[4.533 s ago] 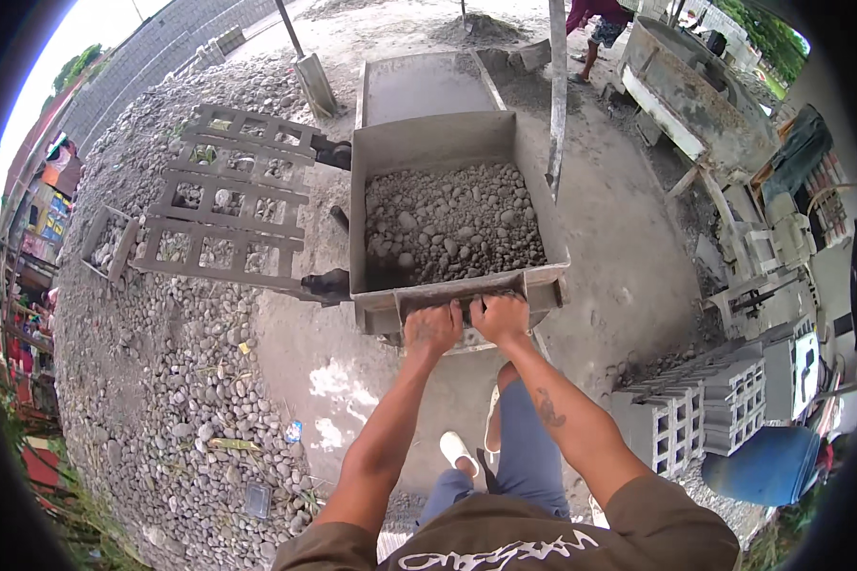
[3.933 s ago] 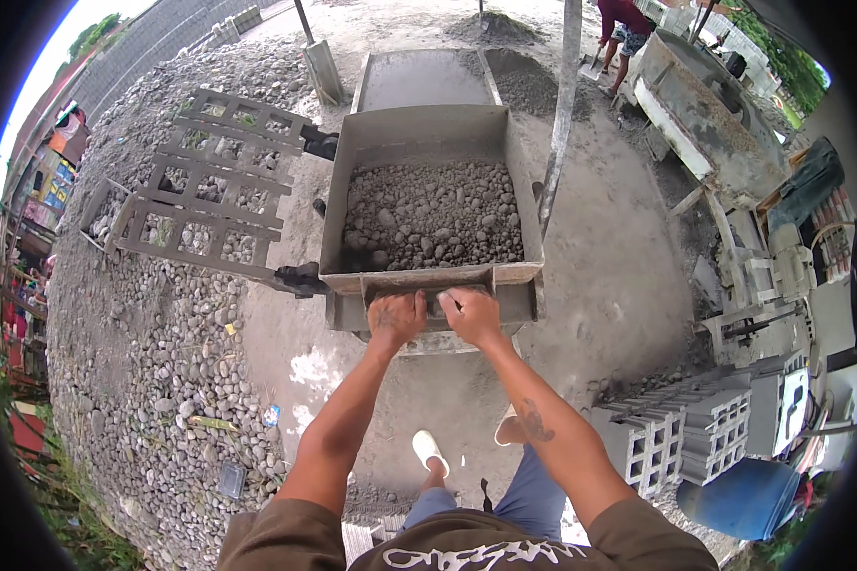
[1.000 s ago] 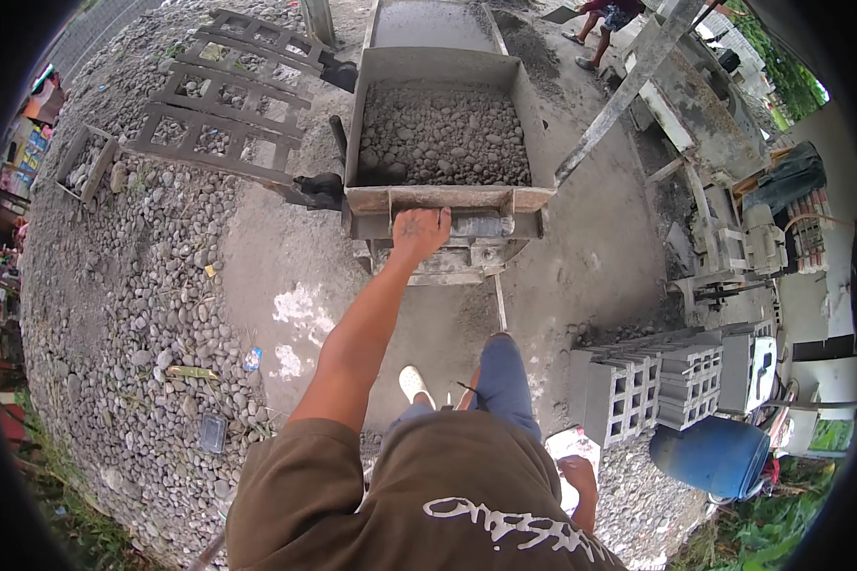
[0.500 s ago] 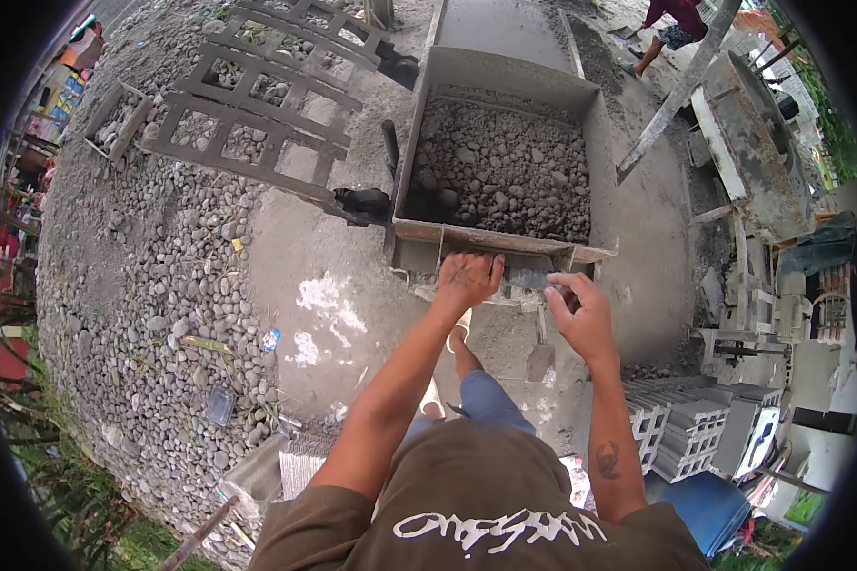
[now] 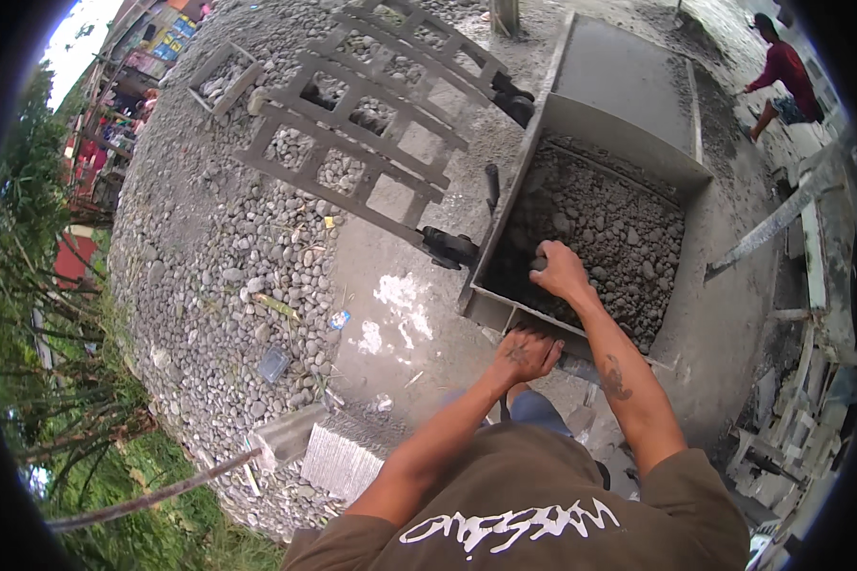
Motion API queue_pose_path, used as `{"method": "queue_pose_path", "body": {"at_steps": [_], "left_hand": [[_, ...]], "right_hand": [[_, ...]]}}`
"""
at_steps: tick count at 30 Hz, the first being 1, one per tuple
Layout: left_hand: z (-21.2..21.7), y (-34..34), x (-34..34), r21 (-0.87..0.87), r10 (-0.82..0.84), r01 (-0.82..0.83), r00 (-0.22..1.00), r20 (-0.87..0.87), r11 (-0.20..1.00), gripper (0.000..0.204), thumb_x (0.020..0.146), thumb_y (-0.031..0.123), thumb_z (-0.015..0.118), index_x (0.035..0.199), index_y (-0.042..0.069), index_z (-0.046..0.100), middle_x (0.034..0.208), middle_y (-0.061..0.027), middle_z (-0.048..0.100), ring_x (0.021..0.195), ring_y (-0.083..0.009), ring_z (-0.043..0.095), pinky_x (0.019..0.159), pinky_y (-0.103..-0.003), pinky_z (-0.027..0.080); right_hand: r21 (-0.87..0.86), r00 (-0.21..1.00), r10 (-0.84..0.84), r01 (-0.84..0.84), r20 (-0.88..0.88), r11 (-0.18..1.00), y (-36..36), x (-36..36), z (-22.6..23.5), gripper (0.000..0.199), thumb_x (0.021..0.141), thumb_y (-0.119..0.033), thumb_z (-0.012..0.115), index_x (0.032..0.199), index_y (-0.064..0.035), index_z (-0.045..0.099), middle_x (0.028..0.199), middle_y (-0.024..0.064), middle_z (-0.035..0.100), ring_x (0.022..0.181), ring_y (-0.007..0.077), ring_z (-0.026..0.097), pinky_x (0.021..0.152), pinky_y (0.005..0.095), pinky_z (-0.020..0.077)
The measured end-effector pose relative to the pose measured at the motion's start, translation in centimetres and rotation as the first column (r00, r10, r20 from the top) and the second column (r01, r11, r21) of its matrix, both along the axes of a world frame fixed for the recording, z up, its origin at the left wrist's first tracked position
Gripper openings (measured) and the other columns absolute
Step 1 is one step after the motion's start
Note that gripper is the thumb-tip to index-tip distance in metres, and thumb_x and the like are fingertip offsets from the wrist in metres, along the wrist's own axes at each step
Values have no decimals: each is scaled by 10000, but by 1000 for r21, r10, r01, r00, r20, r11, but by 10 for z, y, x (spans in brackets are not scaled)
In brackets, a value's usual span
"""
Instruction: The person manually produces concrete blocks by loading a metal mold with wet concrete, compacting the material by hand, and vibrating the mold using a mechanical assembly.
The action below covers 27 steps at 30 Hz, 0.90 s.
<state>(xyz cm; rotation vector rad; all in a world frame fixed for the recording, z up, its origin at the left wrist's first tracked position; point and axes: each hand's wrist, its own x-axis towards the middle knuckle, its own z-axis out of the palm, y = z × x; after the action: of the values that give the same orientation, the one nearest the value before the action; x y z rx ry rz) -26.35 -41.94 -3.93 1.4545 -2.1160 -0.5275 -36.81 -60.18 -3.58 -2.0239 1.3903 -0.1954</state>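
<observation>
A grey metal box (image 5: 619, 128) with raised sides holds a lumpy, grey gravelly mix (image 5: 628, 228). At its near side, my left hand (image 5: 527, 352) is closed against the front edge, its fingertips hidden under the rim. My right hand (image 5: 564, 273) is over the near left part of the mix, inside the walls. Its thumb and fingers are curled together; whether the small grey bit at the fingertips is a held lump or mix behind them is unclear.
Left of the box lies a grey slotted frame (image 5: 352, 171) with black fittings (image 5: 448, 249). Rounded stones (image 5: 209, 276) cover the ground beyond. A slanted post (image 5: 771, 214) rises at right. Farther back a person in a dark red top (image 5: 788, 81) bends down.
My right hand has moved from the box's front edge up and over into the mix. My left hand stays at the edge. The view has turned, shifting the scene right.
</observation>
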Motion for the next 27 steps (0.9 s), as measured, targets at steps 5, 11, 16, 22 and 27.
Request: {"method": "queue_pose_path", "body": {"at_steps": [5, 11, 16, 22, 27], "left_hand": [[-6, 8, 4, 43, -50, 50, 999, 4, 998, 430, 1049, 339, 621, 723, 67, 692, 765, -168, 709, 780, -383, 714, 766, -504, 569], [0, -16, -17, 71, -92, 92, 996, 2, 993, 420, 1062, 367, 621, 766, 82, 708, 782, -167, 718, 819, -376, 722, 771, -509, 568], [22, -2, -8, 126, -35, 33, 999, 12, 991, 360, 1055, 311, 676, 789, 73, 720, 840, -167, 754, 808, -369, 722, 768, -517, 541], [18, -9, -29, 113, -99, 85, 987, 124, 990, 332, 1064, 293, 639, 823, 77, 714, 795, -139, 732, 798, -344, 728, 796, -508, 550], [-4, 1, -13, -89, -75, 72, 997, -36, 993, 248, 1029, 286, 660, 893, 105, 760, 743, -132, 729, 771, -362, 749, 770, -514, 577]], "right_hand": [[285, 513, -601, 566, 613, 773, -22, -118, 13, 463, 965, -301, 878, 1270, 18, 738, 1202, 56, 784, 1015, 178, 744, 874, 342, 597], [480, -168, -529, 697, 832, 532, -42, -76, 145, 498, 1018, -357, 802, 1382, -42, 673, 1250, 91, 664, 1085, 231, 668, 938, 403, 564], [-672, 487, 723, -318, 490, 669, 106, 127, 278, 604, 919, -337, 889, 1413, -49, 694, 1700, 266, 398, 1328, 445, 639, 1125, 549, 493], [-541, 789, 514, -285, 336, 791, 118, 60, 182, 381, 980, -264, 774, 1240, 6, 701, 1353, 138, 673, 929, 298, 732, 863, 442, 605], [-307, 909, 85, 49, 407, 950, 162, -46, 104, 350, 950, -233, 792, 1235, -36, 741, 1279, 133, 705, 995, 358, 755, 870, 456, 619]]}}
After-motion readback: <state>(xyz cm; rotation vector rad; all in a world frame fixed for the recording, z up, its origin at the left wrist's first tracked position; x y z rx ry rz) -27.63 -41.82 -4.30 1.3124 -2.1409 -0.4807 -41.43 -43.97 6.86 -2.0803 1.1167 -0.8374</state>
